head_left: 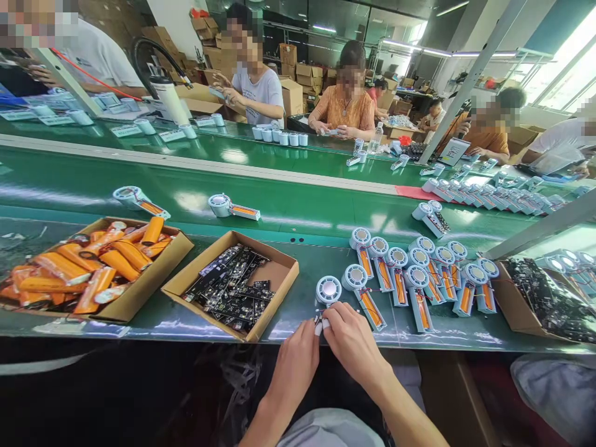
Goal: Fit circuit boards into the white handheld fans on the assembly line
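A light-blue handheld fan (328, 290) with a round grille lies at the bench's front edge, its head pointing away from me. My left hand (298, 349) is closed at the near end of this fan, fingertips pinched together. From the other side my right hand (352, 338) also closes on it, its fingers bent over the handle. White coverings show on some fingertips. Between them, the handle and any small part are mostly hidden. Just right of my hands lies another fan (355, 277), its open handle showing an orange battery and red wire.
Left of my hands stand a cardboard box (278, 305) of black circuit boards and a box (184, 247) of orange batteries (121, 263). Several open fans (418, 277) lie to the right, beside another circuit-board box (514, 304). Beyond runs a green conveyor (298, 214); people work across it.
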Demonstrator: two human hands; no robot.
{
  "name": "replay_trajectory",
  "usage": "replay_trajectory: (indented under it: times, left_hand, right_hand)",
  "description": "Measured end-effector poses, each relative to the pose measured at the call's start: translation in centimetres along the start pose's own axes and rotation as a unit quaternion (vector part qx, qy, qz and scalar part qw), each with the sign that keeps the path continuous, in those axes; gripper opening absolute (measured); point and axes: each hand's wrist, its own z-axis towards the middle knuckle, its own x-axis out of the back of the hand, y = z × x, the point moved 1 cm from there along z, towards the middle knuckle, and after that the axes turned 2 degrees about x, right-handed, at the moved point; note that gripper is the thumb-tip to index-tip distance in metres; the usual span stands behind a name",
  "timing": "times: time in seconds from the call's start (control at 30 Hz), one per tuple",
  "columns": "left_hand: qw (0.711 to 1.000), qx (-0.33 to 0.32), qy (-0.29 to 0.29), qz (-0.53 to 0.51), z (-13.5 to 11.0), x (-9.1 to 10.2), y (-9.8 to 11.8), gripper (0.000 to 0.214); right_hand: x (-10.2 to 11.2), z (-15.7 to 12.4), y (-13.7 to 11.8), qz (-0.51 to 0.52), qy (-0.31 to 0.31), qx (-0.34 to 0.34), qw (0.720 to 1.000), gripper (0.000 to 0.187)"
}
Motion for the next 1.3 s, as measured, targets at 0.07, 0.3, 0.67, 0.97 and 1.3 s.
replay_trajectory:
  times: [0.07, 0.3, 0.67, 0.97, 1.3]
  left_hand:
    - [0.999, -0.023, -0.022, 0.016, 0.2, 0.5, -0.2, 0.029]
    - [0.99, -0.072, -0.103, -0.064, 1.5, 2.5, -1.0, 0.026]
    - [0.986, -0.014, -0.098, -0.132, 1.1, 1.9, -0.3, 0.032]
    - [0.988, 0.036, -0.094, -0.119, -1.0, 0.7, 1.1, 0.032]
    - [0.985, -0.024, -0.008, -0.168, 0.1, -0.3, 0.7, 0.044]
  right_hand:
    - [0.1, 0.0, 0.2, 0.023, 0.004, -0.004, 1.0, 0.02]
    - [0.6, 0.0, 2.2, 0.171, -0.003, 0.024, 0.985, 0.029]
    - [2.8, -2.7, 2.6, 0.152, 0.125, -0.103, 0.975, 0.038]
    - [2.4, -2.1, 2.9, 0.203, 0.109, -0.038, 0.972, 0.029]
    - [0.6, -0.1, 2.6, 0.395, 0.133, -0.093, 0.904, 0.015]
